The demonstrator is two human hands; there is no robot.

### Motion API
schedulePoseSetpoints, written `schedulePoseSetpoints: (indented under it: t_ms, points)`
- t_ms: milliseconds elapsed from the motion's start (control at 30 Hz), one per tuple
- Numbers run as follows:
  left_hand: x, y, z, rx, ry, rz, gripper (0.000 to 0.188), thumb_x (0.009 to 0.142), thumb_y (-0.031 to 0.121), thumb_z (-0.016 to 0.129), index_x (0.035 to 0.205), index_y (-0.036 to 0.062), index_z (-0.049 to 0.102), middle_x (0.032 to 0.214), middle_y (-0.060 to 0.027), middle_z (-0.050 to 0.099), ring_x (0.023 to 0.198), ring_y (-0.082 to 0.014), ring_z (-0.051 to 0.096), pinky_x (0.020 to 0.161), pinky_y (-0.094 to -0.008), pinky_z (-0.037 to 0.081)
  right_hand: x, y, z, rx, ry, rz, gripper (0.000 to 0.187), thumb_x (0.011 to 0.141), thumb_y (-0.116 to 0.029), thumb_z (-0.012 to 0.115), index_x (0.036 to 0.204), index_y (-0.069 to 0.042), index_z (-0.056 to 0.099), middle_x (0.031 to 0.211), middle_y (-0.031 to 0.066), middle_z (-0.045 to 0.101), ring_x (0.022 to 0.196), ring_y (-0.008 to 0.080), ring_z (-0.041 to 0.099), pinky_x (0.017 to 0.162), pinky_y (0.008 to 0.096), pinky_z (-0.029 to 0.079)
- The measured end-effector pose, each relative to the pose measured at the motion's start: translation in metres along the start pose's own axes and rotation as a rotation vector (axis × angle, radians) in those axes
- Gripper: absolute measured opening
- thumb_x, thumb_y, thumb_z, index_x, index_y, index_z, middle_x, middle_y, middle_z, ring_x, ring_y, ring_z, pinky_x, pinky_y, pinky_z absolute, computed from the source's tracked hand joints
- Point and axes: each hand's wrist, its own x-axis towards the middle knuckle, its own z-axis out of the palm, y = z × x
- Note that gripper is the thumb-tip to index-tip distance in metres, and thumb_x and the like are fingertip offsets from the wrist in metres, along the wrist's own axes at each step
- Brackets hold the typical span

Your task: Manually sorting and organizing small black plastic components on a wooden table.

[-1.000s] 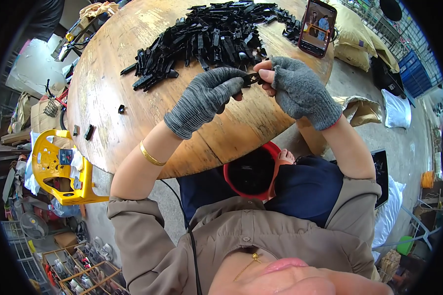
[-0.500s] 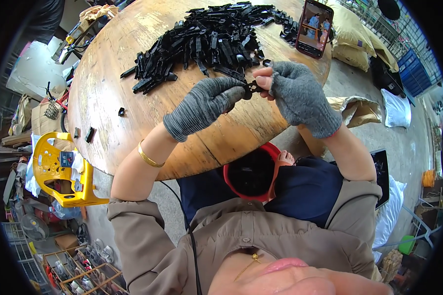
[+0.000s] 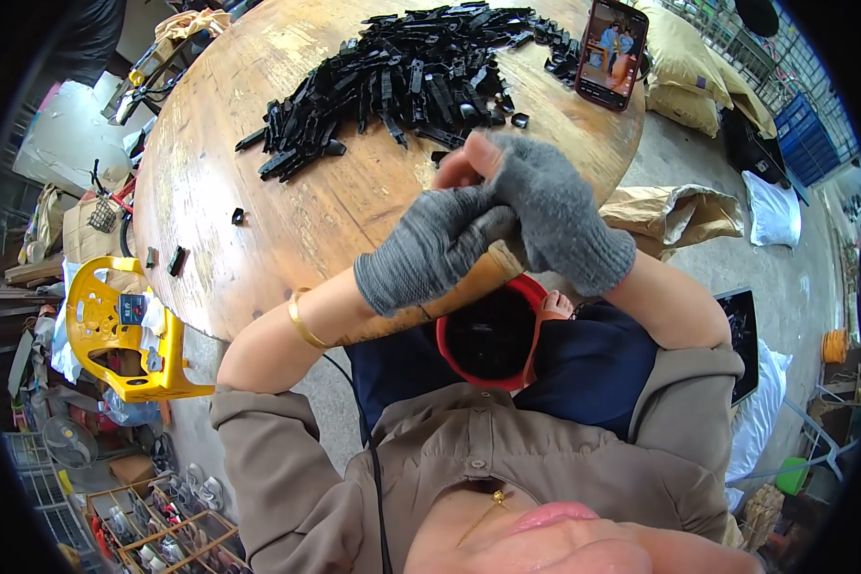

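Note:
Both hands wear grey knitted fingerless gloves and meet above the near edge of the round wooden table (image 3: 287, 239). My left hand (image 3: 435, 247) is closed, its fingers folded toward the right. Against it from the right presses my right hand (image 3: 557, 212), its bare thumb and fingertips curled over the left glove. Whatever lies between them is hidden by the gloves. Just beyond, a large heap of narrow black plastic pieces (image 3: 402, 96) covers the far part of the table. Below the table edge, between my knees, stands a red bucket (image 3: 442, 349) with dark contents.
A phone (image 3: 610, 53) stands upright at the table's far right. A few loose black pieces (image 3: 176, 261) lie at the left. A yellow plastic chair (image 3: 172, 354) stands left of the table. Brown paper sacking (image 3: 674, 218) and stuffed sacks (image 3: 684, 72) are on the right.
Half a second ago both hands held a small black plastic piece between their fingertips. The hands have since come closer to me and overlapped, and that piece is out of sight.

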Motion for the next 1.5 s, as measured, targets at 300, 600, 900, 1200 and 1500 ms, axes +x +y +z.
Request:
schedulePoseSetpoints:
  t_ms: [300,600,900,1200,1500]
  points:
    - [-0.002,0.006,0.003,0.286,-0.145,0.137,0.024,0.085,0.023,0.051,0.097,0.0050,0.060,0.079,-0.0163,0.060,0.074,-0.0314,0.059,0.068,-0.0370,0.047,0.020,0.012,-0.021,0.145,0.043,0.067,0.071,0.084,-0.063,0.031,0.093,0.001,0.060,0.084,0.0083,0.059,0.075,0.0201,0.058,0.073,0.0308,0.047]
    - [-0.019,-0.019,-0.033,0.805,0.113,0.439,0.050,0.072,0.044,0.063,0.106,0.0079,0.054,0.092,-0.0126,0.055,0.085,-0.0256,0.053,0.071,-0.0363,0.046,0.044,0.049,-0.029,-1.210,0.218,-0.747,0.037,0.071,-0.032,0.068,0.096,-0.004,0.061,0.083,0.0129,0.057,0.076,0.0277,0.057,0.065,0.0352,0.046]
    - [-0.058,-0.172,-0.274,1.316,0.326,-0.054,0.049,0.084,0.048,0.047,0.113,0.0097,0.055,0.116,-0.0146,0.053,0.113,-0.0266,0.045,0.095,-0.0324,0.036,0.048,0.057,-0.022,-1.296,0.167,-0.639,0.028,0.073,-0.026,0.066,0.092,-0.005,0.062,0.080,0.0111,0.057,0.075,0.0271,0.056,0.065,0.0365,0.045]
    - [0.013,-0.147,-0.181,0.458,0.660,-0.241,0.058,0.083,0.053,0.044,0.117,0.0071,0.051,0.112,-0.0145,0.056,0.109,-0.0292,0.049,0.093,-0.0317,0.035,0.046,0.056,-0.028,-1.219,0.162,-0.640,0.022,0.072,-0.017,0.063,0.090,-0.005,0.062,0.081,0.0125,0.058,0.079,0.0287,0.057,0.069,0.0376,0.046]
    - [0.025,-0.089,-0.083,0.583,0.798,-0.457,0.048,0.083,0.040,0.049,0.119,0.0080,0.044,0.113,-0.0144,0.056,0.105,-0.0288,0.052,0.097,-0.0424,0.027,0.040,0.051,-0.030,-1.210,0.186,-0.708,0.025,0.069,-0.011,0.063,0.094,-0.008,0.062,0.083,0.0129,0.057,0.081,0.0302,0.056,0.071,0.0388,0.046]
